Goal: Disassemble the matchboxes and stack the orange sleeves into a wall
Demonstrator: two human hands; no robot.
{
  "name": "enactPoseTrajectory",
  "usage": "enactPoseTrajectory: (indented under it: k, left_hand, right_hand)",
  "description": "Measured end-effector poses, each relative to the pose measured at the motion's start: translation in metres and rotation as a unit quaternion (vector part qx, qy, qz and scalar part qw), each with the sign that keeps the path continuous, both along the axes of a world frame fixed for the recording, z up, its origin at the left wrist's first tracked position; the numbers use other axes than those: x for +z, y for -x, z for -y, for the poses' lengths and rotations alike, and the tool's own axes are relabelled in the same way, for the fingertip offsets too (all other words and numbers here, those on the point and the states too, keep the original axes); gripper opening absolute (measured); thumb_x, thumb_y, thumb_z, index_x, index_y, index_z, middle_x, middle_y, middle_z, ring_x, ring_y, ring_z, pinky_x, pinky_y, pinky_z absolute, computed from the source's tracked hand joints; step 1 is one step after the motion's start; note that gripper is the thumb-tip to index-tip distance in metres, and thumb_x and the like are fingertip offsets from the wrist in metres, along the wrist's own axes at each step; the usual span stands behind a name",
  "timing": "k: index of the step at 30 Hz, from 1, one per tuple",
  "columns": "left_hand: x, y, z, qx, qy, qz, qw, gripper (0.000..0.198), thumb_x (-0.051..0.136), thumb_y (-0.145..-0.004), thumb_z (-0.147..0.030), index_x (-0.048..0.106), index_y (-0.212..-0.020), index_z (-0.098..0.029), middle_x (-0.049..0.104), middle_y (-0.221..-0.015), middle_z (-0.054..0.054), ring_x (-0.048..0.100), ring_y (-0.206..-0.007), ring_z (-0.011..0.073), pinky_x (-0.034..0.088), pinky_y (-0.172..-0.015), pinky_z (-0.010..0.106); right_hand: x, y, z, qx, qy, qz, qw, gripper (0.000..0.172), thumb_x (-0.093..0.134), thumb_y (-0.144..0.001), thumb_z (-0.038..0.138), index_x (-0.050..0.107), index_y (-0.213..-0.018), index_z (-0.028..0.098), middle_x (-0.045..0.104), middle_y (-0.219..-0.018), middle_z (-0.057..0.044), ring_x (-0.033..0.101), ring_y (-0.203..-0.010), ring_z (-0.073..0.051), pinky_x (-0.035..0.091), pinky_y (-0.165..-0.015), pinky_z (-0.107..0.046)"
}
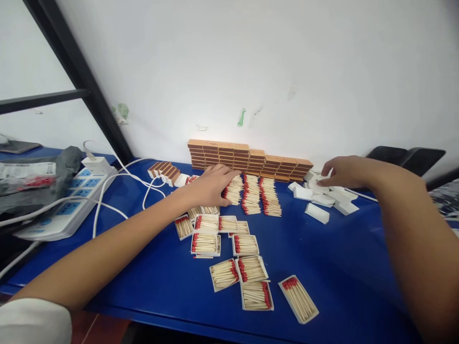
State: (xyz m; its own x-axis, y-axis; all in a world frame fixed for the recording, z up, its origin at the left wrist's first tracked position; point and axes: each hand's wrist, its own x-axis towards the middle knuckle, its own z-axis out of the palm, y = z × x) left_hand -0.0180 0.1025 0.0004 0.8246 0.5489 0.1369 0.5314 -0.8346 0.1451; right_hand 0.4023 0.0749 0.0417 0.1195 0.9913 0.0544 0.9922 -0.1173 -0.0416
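My left hand (215, 185) rests against the left pile of loose red-tipped matches (234, 190), thumb and fingers apart. Two more piles, a middle one (251, 193) and a right one (270, 196), lie beside it. Over a heap of white matchbox trays (317, 193), my right hand (342, 173) hovers with thumb and forefinger apart; I see nothing between them. Several trays filled with matches (245, 244) spread toward the front, some overlapping. One filled tray (298, 299) lies apart at the front right. My left hand and forearm hide some trays behind them.
Stacked matchbox sleeves (251, 160) form a stepped row along the wall. More sleeves (164, 172) lie at the left. A white power strip (77, 196) with cables (103, 191) and a grey plastic bag (46, 181) occupy the left of the blue table (150, 282).
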Motion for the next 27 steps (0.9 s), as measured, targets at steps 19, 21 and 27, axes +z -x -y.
enactPoseTrajectory:
  k: [19,21,27]
  left_hand:
    - [0.003,0.001,0.002,-0.021,0.020,0.012,1.000,0.084,0.080,-0.079,-0.041,0.046,-0.153,-0.019,0.058,-0.143,0.017,0.047,-0.137,0.0365,0.038,-0.113,0.049]
    - [0.005,0.001,0.002,-0.011,0.024,-0.001,1.000,0.088,0.082,-0.076,-0.035,0.045,-0.154,-0.018,0.056,-0.146,0.018,0.046,-0.138,0.0364,0.037,-0.115,0.049]
    - [0.002,0.002,0.001,-0.017,0.026,-0.003,1.000,0.086,0.080,-0.076,-0.031,0.046,-0.153,-0.019,0.056,-0.147,0.018,0.046,-0.138,0.0361,0.038,-0.113,0.049]
  right_hand:
    - [0.005,0.232,0.080,0.374,0.134,-0.132,0.908,0.032,0.074,-0.088,0.039,0.073,-0.116,0.022,0.075,-0.108,-0.007,0.066,-0.085,-0.021,0.043,-0.066,-0.031]
    - [-0.004,0.237,0.081,0.366,0.135,-0.127,0.912,0.034,0.075,-0.089,0.041,0.072,-0.117,0.022,0.074,-0.109,-0.007,0.066,-0.086,-0.022,0.042,-0.066,-0.031]
    - [-0.011,0.241,0.078,0.359,0.131,-0.133,0.914,0.025,0.073,-0.091,0.039,0.072,-0.109,0.022,0.075,-0.103,-0.007,0.065,-0.085,-0.022,0.041,-0.067,-0.032]
